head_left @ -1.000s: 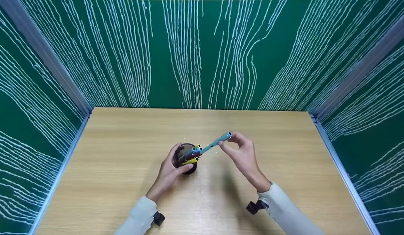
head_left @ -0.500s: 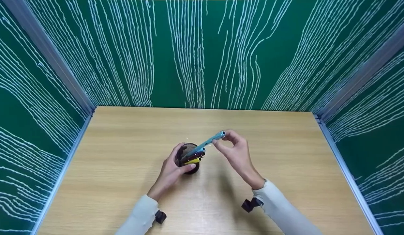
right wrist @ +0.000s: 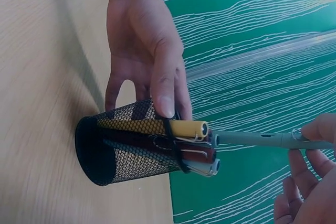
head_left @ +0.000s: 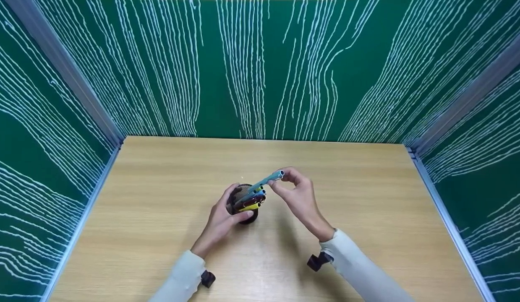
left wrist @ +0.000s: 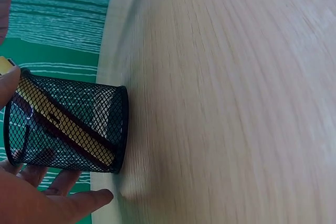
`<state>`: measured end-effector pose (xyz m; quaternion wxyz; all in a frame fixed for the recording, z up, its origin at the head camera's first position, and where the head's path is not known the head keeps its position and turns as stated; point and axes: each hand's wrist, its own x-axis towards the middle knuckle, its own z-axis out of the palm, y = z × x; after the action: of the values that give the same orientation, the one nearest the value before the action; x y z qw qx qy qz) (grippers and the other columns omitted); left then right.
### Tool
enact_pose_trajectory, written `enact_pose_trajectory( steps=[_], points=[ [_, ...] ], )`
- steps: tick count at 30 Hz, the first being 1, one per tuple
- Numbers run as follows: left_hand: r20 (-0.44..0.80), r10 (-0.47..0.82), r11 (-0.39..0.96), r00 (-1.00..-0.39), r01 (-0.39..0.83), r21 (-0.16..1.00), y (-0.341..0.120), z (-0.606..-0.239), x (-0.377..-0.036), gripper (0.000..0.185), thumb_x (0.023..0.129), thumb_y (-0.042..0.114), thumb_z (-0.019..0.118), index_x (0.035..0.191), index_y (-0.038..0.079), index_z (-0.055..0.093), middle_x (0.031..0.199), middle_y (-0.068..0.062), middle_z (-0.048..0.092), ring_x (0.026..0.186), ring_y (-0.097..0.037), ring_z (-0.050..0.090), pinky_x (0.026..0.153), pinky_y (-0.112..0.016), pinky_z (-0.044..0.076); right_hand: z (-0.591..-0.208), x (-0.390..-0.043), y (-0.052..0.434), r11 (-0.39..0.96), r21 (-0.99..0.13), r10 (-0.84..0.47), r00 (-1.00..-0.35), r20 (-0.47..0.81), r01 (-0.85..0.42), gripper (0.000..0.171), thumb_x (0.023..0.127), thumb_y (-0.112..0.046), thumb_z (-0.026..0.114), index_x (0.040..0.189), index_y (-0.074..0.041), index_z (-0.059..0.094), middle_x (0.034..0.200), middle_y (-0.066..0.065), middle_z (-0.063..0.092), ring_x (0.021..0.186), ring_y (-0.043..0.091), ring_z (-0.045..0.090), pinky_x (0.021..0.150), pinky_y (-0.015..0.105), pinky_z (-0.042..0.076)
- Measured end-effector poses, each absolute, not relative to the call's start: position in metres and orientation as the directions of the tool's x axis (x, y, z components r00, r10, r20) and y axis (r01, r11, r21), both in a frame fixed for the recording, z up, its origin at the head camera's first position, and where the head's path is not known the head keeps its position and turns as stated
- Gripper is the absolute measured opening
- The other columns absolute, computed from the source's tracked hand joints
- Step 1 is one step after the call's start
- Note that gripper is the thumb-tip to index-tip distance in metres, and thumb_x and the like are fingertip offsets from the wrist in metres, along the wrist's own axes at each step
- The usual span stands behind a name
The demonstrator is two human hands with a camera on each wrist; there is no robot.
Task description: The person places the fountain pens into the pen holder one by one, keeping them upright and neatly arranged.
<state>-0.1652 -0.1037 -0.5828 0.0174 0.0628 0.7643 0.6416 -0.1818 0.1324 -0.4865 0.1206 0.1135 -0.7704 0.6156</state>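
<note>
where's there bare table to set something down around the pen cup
Bare wood runs along the back wall, down the table on the left-panel side, and on the right-panel side. It is crowded mid-table: the left hand grips the mesh cup, and the right hand pinches a blue pen over it.

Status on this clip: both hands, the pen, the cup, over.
Left hand grips mesh pen cup on table. Right hand pinches teal pen by its top, lower end at cup mouth among other pens. Nothing blocking.
</note>
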Motion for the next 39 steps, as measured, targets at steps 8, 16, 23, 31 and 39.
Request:
enact_pose_trajectory(
  steps=[8, 16, 23, 31, 39],
  points=[
    [0.026, 0.096, 0.211, -0.995, 0.046, 0.976, -0.102, -0.582, -0.165, 0.092, 0.086, 0.024, 0.096, 0.165, 0.022, 0.049, 0.15, -0.013, 0.065, 0.134, -0.038, 0.055, 0.119, -0.06, 0.035, -0.501, -0.19, 0.131, 0.236, -0.924, -0.012, -0.952, 0.306, -0.301, 0.011, 0.093, -0.004, 0.086, 0.101, -0.007, 0.08, 0.101, 0.004, 0.077, 0.103, 0.034, 0.068, 0.1, 0.049, 0.052],
    [0.022, 0.082, 0.261, -0.996, 0.043, 0.964, -0.102, -0.582, -0.165, 0.089, 0.087, 0.025, 0.095, 0.164, 0.028, 0.051, 0.141, -0.017, 0.06, 0.124, -0.033, 0.05, 0.111, -0.054, 0.038, -0.511, -0.192, 0.128, 0.245, -0.933, -0.023, -0.964, 0.266, -0.263, 0.011, 0.093, -0.005, 0.085, 0.101, -0.008, 0.08, 0.1, 0.004, 0.077, 0.105, 0.037, 0.067, 0.102, 0.054, 0.051],
    [0.014, 0.093, 0.247, -0.996, 0.037, 0.968, -0.103, -0.582, -0.164, 0.087, 0.089, 0.026, 0.094, 0.165, 0.03, 0.05, 0.146, -0.017, 0.057, 0.131, -0.035, 0.048, 0.116, -0.061, 0.035, -0.518, -0.193, 0.125, 0.267, -0.923, -0.047, -0.96, 0.274, -0.277, 0.01, 0.094, -0.006, 0.084, 0.102, -0.01, 0.08, 0.102, 0.0, 0.077, 0.105, 0.027, 0.068, 0.102, 0.049, 0.053],
    [0.014, 0.084, 0.243, -0.996, 0.034, 0.969, -0.103, -0.584, -0.164, 0.087, 0.089, 0.025, 0.094, 0.164, 0.029, 0.05, 0.148, -0.016, 0.056, 0.135, -0.037, 0.049, 0.119, -0.063, 0.034, -0.525, -0.195, 0.119, 0.263, -0.918, -0.069, -0.955, 0.289, -0.297, 0.01, 0.093, -0.008, 0.086, 0.101, -0.01, 0.081, 0.1, -0.001, 0.078, 0.102, 0.023, 0.068, 0.1, 0.055, 0.055],
    [0.024, 0.084, 0.233, -0.996, 0.043, 0.971, -0.103, -0.585, -0.163, 0.089, 0.089, 0.027, 0.093, 0.165, 0.022, 0.049, 0.15, -0.017, 0.056, 0.137, -0.037, 0.048, 0.12, -0.064, 0.032, -0.53, -0.197, 0.115, 0.244, -0.927, -0.064, -0.959, 0.277, -0.285, 0.011, 0.091, -0.006, 0.087, 0.099, -0.01, 0.081, 0.099, 0.002, 0.078, 0.101, 0.022, 0.067, 0.099, 0.053, 0.053]
  ],
)
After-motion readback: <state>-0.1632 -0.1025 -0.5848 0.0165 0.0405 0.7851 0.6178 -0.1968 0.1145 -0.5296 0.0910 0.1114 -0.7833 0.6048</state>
